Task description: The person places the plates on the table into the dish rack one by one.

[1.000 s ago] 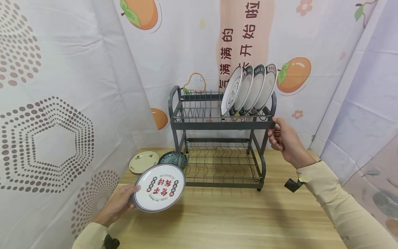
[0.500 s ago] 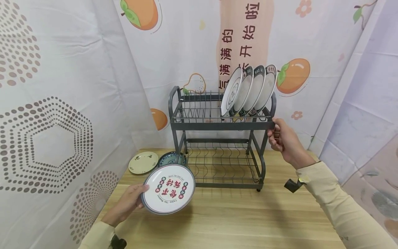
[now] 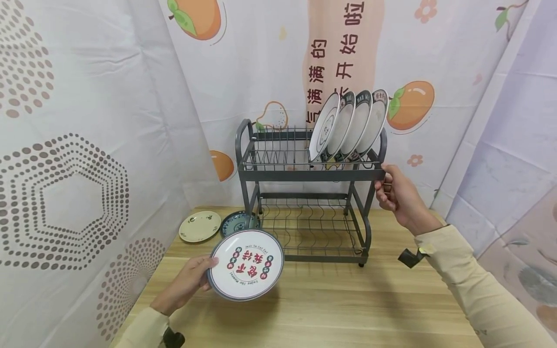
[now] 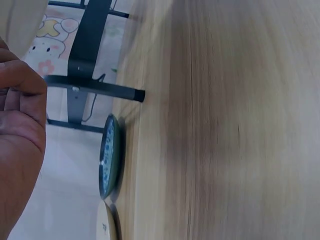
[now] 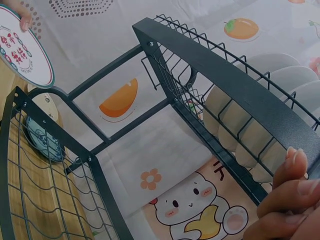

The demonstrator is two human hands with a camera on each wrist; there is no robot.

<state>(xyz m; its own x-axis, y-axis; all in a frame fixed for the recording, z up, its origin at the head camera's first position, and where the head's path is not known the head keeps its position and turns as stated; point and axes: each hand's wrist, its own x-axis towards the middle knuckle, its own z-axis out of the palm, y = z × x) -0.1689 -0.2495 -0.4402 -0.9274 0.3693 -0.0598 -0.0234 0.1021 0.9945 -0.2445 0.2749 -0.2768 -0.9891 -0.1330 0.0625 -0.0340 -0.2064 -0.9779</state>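
Observation:
My left hand pinches the left rim of a white plate with red lettering and a dark edge. The plate is held tilted above the table, in front of the rack's left leg. With my right hand I grip the upper right front corner of a dark grey two-tier dish rack. In the right wrist view the curled fingers sit at the rack's bar. Several white plates with dark patterned rims stand leaning in the right half of the top tier.
A pale cream plate and a blue patterned dish lie on the wooden table left of the rack. The lower wire shelf spans between the legs. Printed curtains close off the back and sides.
My left hand has carried the lettered plate to the right, closer to the front of the rack. My right hand stays on the rack's corner.

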